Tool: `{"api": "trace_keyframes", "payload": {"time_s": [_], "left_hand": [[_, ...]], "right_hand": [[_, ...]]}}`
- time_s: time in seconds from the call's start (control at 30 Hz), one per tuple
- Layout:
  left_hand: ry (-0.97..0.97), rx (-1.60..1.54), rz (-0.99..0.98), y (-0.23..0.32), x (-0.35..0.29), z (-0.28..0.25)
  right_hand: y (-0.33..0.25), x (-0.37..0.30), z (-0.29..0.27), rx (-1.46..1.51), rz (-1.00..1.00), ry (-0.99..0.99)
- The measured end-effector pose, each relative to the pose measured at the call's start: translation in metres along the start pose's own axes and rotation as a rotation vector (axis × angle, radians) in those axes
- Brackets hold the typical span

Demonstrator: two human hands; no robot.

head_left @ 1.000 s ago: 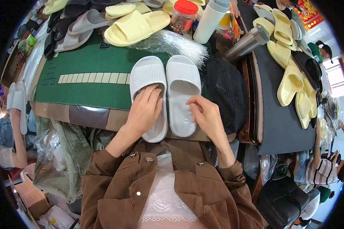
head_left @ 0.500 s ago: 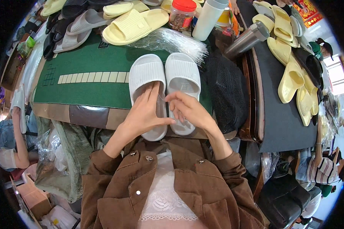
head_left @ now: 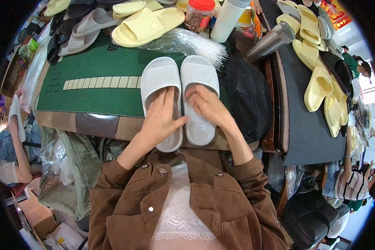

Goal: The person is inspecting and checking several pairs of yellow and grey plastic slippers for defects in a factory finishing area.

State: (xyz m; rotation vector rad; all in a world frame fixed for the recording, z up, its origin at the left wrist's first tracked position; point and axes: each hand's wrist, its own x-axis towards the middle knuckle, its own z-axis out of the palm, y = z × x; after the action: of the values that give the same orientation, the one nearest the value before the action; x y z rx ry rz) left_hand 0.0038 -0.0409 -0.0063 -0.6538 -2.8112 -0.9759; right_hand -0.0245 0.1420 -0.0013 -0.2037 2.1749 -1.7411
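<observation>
A pair of light grey slides lies side by side at the table's front edge, toes away from me. Under the strap of the left slide [head_left: 160, 79] reach the fingers of my left hand [head_left: 160, 116], stretched out, with the thumb spread toward the right slide. My right hand [head_left: 210, 108] is over the right slide [head_left: 198, 71]; its fingers are bent together at the strap opening, slightly blurred, and whatever they pinch is hidden. A fine clear strand shows faintly between the two slides. Beyond them lies a bundle of clear plastic strands [head_left: 196, 43].
Yellow slides [head_left: 148, 27] and grey slides [head_left: 85, 35] crowd the back of the green mat [head_left: 91, 100]. A red-lidded jar [head_left: 198, 16], a white bottle [head_left: 229, 21] and a steel flask [head_left: 271, 41] stand behind. A black mesh bag [head_left: 248, 96] sits at right. Other people work on both sides.
My right hand has moved forward, its fingers now into the opening of the right slide. The left hand stays under the left strap. Both slides have shifted slightly.
</observation>
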Motion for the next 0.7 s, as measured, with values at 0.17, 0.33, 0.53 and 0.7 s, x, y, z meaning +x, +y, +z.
{"api": "trace_keyframes", "payload": {"time_s": [0.17, 0.33, 0.53, 0.7], "left_hand": [[0.024, 0.050, -0.005, 0.003, 0.002, 0.006], [-0.016, 0.078, -0.117, 0.006, 0.019, 0.009], [-0.046, 0.132, -0.207, 0.002, 0.033, 0.012], [-0.229, 0.094, -0.352, 0.008, 0.047, 0.005]], "right_hand": [[0.007, 0.004, -0.005, 0.119, 0.042, -0.085], [0.003, -0.006, 0.001, 0.152, -0.021, 0.023], [0.003, -0.024, 0.002, -0.047, -0.137, 0.056], [0.005, -0.031, 0.007, 0.018, -0.259, 0.098]]}}
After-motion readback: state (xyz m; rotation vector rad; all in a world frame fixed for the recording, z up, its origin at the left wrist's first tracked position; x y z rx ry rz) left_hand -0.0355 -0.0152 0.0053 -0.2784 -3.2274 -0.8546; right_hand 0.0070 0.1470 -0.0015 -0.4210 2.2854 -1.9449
